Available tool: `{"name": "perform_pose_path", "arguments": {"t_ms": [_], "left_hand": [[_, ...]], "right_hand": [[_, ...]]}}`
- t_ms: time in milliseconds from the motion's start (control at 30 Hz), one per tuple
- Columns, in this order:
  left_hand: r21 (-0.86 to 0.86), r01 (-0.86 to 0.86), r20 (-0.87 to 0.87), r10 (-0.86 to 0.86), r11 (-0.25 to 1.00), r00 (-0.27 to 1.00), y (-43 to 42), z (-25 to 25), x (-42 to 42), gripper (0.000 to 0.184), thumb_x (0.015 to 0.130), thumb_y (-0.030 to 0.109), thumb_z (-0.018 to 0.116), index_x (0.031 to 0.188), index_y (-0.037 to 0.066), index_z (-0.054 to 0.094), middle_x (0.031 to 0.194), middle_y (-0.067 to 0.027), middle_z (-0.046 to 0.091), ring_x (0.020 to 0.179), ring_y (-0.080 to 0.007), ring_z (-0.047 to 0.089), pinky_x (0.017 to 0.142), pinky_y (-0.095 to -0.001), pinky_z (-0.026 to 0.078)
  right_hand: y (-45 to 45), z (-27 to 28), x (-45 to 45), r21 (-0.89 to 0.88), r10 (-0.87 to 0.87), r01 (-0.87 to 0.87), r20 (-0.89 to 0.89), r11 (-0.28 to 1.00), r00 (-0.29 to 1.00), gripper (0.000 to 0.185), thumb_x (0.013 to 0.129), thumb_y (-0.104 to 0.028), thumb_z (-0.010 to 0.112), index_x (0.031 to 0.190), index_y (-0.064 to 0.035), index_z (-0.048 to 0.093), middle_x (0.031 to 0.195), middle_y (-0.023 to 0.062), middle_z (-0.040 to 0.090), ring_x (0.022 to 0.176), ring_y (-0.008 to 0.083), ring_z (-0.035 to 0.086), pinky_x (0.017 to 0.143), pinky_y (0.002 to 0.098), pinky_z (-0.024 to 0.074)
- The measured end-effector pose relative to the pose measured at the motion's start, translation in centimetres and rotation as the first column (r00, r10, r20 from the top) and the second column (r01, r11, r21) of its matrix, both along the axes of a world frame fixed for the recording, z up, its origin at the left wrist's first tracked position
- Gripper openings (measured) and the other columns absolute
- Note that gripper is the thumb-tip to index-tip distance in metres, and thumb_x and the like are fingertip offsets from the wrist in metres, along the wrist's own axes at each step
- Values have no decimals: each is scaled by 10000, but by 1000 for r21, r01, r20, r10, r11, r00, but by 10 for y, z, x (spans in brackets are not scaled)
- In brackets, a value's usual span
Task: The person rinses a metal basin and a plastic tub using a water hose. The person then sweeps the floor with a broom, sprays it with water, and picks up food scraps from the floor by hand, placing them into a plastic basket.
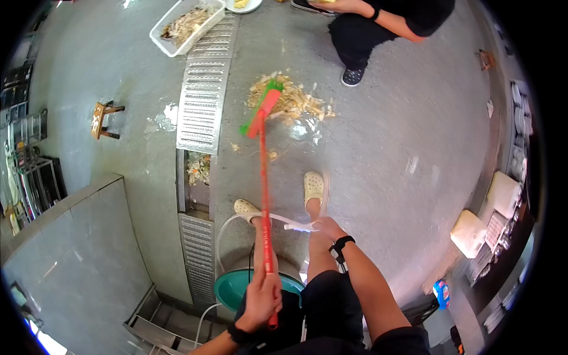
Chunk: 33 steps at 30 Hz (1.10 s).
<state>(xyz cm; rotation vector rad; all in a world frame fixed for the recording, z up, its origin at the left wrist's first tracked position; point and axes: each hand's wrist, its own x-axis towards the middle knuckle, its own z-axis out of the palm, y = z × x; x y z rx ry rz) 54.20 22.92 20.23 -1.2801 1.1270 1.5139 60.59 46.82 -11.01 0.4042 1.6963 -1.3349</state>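
Observation:
My left hand [260, 299] is wrapped round the lower end of a long red broom handle [265, 225]. The broom head [264, 110], red with green bristles, rests on the floor at the left side of a pile of pale peelings [293, 100]. In my right hand [329, 228] is a clear hose [242, 216], its whitish end pointing left across the broom handle. The hose curves down on the left towards a green basin [229, 289] between my legs. A wet patch [299, 131] lies just below the pile.
A metal drain grate [202, 106] runs down the left, with an open section holding scraps [198, 168]. A white tub [207, 25] of peelings stands at the top. A crouching person [378, 29] is at the upper right. A small wooden stool [105, 120] is at the left.

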Motion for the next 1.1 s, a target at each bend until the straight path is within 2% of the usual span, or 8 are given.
{"name": "perform_pose_path", "arguments": {"t_ms": [200,300,367,400,500,667,1000,1100], "left_hand": [[-206,182,-55,-197,961,979,-42,53,24,432,1009,164,373,1433,144,293,580,-17,394,394,-105,380,354,-250,364],[-223,225,32,-223,949,974,-62,85,8,355,1015,213,372,1362,137,376,625,-30,447,456,-136,424,422,-273,392],[-177,201,107,-184,963,977,-91,98,10,320,1022,285,381,1258,106,503,710,-54,569,592,-214,550,559,-331,490],[524,-281,41,306,804,951,-146,72,44,392,1016,332,396,1377,179,412,1037,-138,650,902,-178,623,810,-292,501],[-181,27,98,-10,983,995,-90,77,-4,369,1014,211,366,1380,178,329,608,-14,381,397,-89,329,361,-235,312],[-9,-179,189,178,984,966,-67,28,-15,99,1019,266,383,991,174,406,649,-3,371,430,-80,302,374,-230,280],[220,-366,139,342,904,929,37,33,-46,165,1021,281,376,1135,173,426,640,9,367,419,-67,309,350,-207,287],[34,-22,44,21,999,999,30,52,-34,256,1019,298,379,1239,172,410,616,8,362,406,-72,309,351,-209,297]], "right_hand": [[-1,-64,46,359,275,-147,-336,922,901,170,726,-76,621,891,-48,655,899,190,642,879,369,608,776,416,482],[-5,-125,67,226,-304,330,-142,917,942,190,717,-55,612,899,-54,665,908,201,642,883,382,610,772,439,479],[-5,-127,60,339,-226,293,-223,894,948,182,748,-106,585,894,-23,656,894,211,647,875,400,604,772,449,473],[-4,-127,55,405,-189,259,-207,877,960,196,761,-139,576,884,-5,650,886,217,649,873,406,601,770,453,471],[-12,-114,46,472,-259,287,-123,834,958,289,796,-236,533,846,32,629,879,238,644,877,418,594,764,470,458],[-44,-122,78,411,-145,262,-294,873,945,298,828,-245,489,843,19,626,935,217,639,908,396,577,774,462,435],[7,-15,33,304,-409,415,-86,858,908,321,809,-245,517,912,31,645,956,239,632,911,376,601,794,408,456],[47,-27,28,339,-332,370,-166,865,928,320,804,-252,519,886,30,646,912,234,637,880,373,604,774,420,456]]}}
